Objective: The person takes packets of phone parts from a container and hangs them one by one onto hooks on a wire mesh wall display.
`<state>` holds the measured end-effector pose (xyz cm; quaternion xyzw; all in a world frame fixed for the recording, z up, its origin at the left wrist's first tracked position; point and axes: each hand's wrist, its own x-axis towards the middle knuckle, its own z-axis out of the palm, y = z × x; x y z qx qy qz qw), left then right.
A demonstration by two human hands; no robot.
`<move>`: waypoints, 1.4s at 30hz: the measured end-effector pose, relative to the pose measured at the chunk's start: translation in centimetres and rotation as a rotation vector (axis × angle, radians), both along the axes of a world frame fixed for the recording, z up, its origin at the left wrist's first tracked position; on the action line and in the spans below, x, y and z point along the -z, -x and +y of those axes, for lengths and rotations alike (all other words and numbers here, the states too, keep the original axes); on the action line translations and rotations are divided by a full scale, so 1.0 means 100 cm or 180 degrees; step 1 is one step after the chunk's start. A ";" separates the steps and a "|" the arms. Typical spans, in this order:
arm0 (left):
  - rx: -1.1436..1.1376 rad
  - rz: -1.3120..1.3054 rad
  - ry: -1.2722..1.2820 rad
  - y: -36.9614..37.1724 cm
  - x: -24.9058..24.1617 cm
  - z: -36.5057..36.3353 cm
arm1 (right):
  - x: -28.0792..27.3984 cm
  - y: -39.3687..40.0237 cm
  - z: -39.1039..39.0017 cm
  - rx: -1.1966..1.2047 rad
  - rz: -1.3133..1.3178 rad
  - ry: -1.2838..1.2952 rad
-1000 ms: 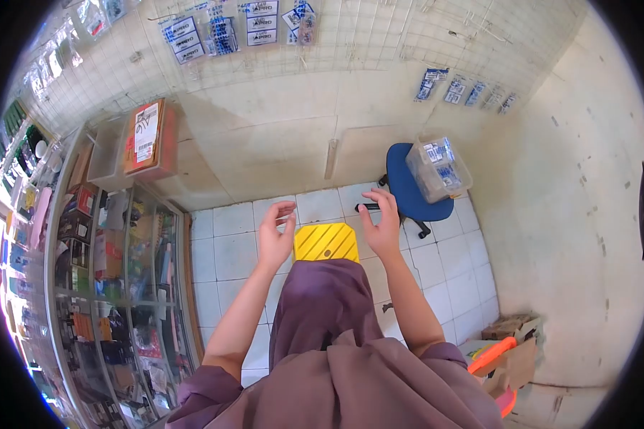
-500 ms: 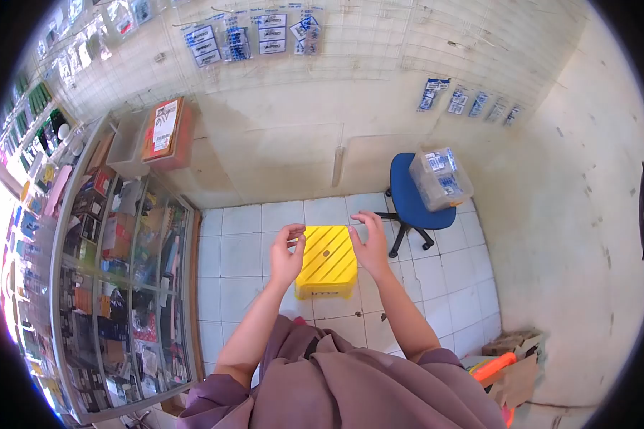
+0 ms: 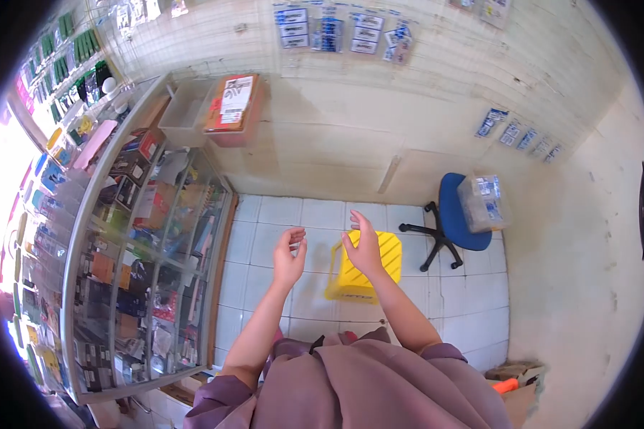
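Note:
A yellow plastic stool (image 3: 386, 266) with a slatted top stands on the tiled floor. My right hand (image 3: 362, 245) appears in front of the stool's top left part, fingers apart and holding nothing; whether it touches the stool I cannot tell. Left of the stool, over the floor tiles, is my left hand (image 3: 289, 257), with its fingers curved, apart from the thumb, and nothing in it. The two palms roughly face each other with a gap between them.
A glass display cabinet (image 3: 139, 272) full of goods stands on the left, with plastic bins and an orange package (image 3: 235, 104) on top. At the right is a blue swivel chair (image 3: 451, 207) bearing a clear box (image 3: 484, 203). Packets (image 3: 328, 30) hang on the wall.
The view has turned left, so the cabinet, stool and chair appear farther right. My hands are a little closer together, and the stool now lies behind my right hand rather than between both hands.

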<state>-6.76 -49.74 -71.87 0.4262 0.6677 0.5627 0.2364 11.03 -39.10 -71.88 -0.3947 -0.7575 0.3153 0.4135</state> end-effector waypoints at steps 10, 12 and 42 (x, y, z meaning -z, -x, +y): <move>0.0100 0.0181 0.0929 0.180 0.105 -0.067 | 0.119 0.156 -0.058 -0.0010 -0.0619 0.0639; 0.0188 0.0218 0.1049 0.197 0.137 -0.071 | 0.148 0.170 -0.063 -0.0044 -0.0804 0.0738; 0.1107 0.1442 0.2136 0.221 0.709 -0.078 | 0.715 0.216 -0.094 -0.0915 -0.2587 0.1140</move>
